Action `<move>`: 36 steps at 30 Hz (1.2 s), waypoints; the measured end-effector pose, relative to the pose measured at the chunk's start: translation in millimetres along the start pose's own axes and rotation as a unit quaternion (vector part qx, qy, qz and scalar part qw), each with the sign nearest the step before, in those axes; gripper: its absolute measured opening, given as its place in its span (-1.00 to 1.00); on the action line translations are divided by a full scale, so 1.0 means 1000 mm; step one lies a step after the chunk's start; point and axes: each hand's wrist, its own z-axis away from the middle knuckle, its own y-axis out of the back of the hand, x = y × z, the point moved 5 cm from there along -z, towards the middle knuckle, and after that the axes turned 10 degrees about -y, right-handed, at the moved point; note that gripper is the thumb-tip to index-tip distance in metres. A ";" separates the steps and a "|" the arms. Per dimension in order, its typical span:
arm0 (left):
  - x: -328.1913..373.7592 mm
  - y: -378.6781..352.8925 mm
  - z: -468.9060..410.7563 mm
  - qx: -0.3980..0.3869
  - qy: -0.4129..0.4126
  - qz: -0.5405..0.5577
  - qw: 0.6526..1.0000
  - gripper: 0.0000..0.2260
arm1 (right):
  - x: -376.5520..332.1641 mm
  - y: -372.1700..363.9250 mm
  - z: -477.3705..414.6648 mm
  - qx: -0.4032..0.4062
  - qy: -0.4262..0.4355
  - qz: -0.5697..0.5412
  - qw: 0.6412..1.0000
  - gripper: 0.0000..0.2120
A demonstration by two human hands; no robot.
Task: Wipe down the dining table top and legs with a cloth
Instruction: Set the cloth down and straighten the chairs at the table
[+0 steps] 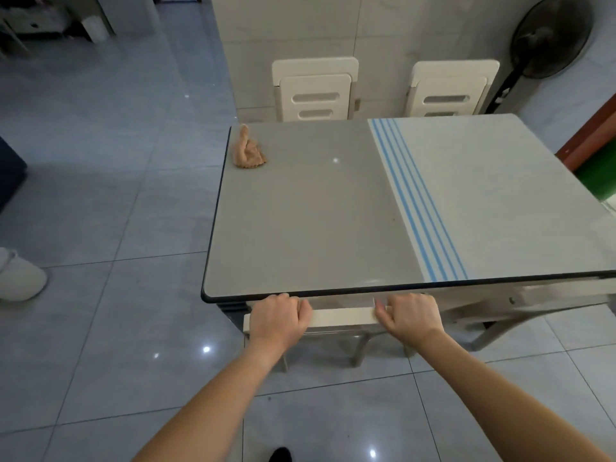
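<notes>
Forearms reach in from the bottom edge. Left hand (278, 318) and right hand (408, 316) each grip the chair rail (343, 315), a cream bar tucked just under the near edge of the table (300, 221). Knuckles face up and the fingers curl over the far side of the rail, so the fingertips are hidden. The hands sit apart, with bare rail between them.

Floor (100, 195): large glossy grey tiles showing ceiling-light reflections. At the far left edge are a dark object (10, 175) and, nearer, a white rounded object (16, 275); neither can be identified.

The table top is a rectangle with a dark rim. Its left part is grey and its right part paler, with a band of blue stripes (416, 201) running front to back between them.

Cloth (248, 150): tan, bunched, lying on the far left corner of the top, well apart from both hands.

Two cream chairs stand against the far edge of the table, a left chair (315, 88) and a right chair (450, 90), backed by a pale tiled wall. A cream folding frame (500, 315) shows below the near right edge. A black standing fan (550, 38) is at the upper right, and a green panel (596, 175) sits at the right margin.
</notes>
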 end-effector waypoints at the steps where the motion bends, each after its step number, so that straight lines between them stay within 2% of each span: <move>1: 0.001 0.000 -0.001 -0.001 0.001 0.000 1.000 -0.51 | 0.001 0.001 -0.002 0.002 0.001 0.001 1.000 -0.49; 6: 0.007 0.001 -0.005 -0.016 -0.006 -0.016 1.000 -0.58 | 0.004 0.004 -0.005 0.012 0.009 -0.012 1.000 -0.36; 11: 0.009 0.005 -0.002 -0.013 -0.018 -0.019 1.000 -0.57 | 0.006 0.003 -0.003 -0.008 0.000 -0.030 1.000 -0.50; 14: 0.009 0.004 -0.002 -0.024 -0.020 -0.014 0.999 -0.56 | 0.004 0.003 0.000 -0.011 -0.010 -0.034 0.999 -0.46; 16: 0.009 0.003 -0.001 -0.024 -0.025 -0.001 0.999 -0.55 | 0.004 0.003 0.002 -0.023 -0.026 -0.034 0.999 -0.52; 20: 0.009 0.003 0.001 -0.038 -0.033 0.020 0.998 -0.54 | -0.005 0.009 0.010 0.017 -0.058 -0.017 0.998 -0.46; 23: 0.007 0.003 0.001 -0.067 -0.035 0.066 0.995 -0.55 | -0.010 0.002 0.018 0.024 -0.117 -0.105 0.987 -0.61; 25: 0.005 0.005 0.003 -0.095 -0.043 0.118 0.988 -0.59 | -0.014 0.004 0.026 0.030 -0.132 -0.226 0.965 -0.74; 27: 0.002 0.008 0.010 -0.115 -0.066 0.145 0.981 -0.66 | -0.020 0.014 0.044 0.052 -0.143 -0.362 0.920 -0.84; 28: -0.001 0.012 0.016 -0.114 -0.071 0.159 0.978 -0.70 | -0.025 0.020 0.056 0.068 -0.149 -0.410 0.897 -0.83; 31: -0.017 0.032 0.047 -0.043 -0.054 0.249 0.966 -0.74 | -0.041 0.030 0.099 0.100 -0.148 -0.528 0.830 -0.81; 34: -0.041 0.047 0.098 0.039 0.023 0.362 0.931 -0.84 | -0.058 0.017 0.138 0.024 -0.138 -0.626 0.767 -0.84; 36: -0.058 0.038 0.142 0.056 0.096 0.446 0.888 -0.89 | -0.067 -0.004 0.160 -0.049 -0.133 -0.636 0.759 -0.85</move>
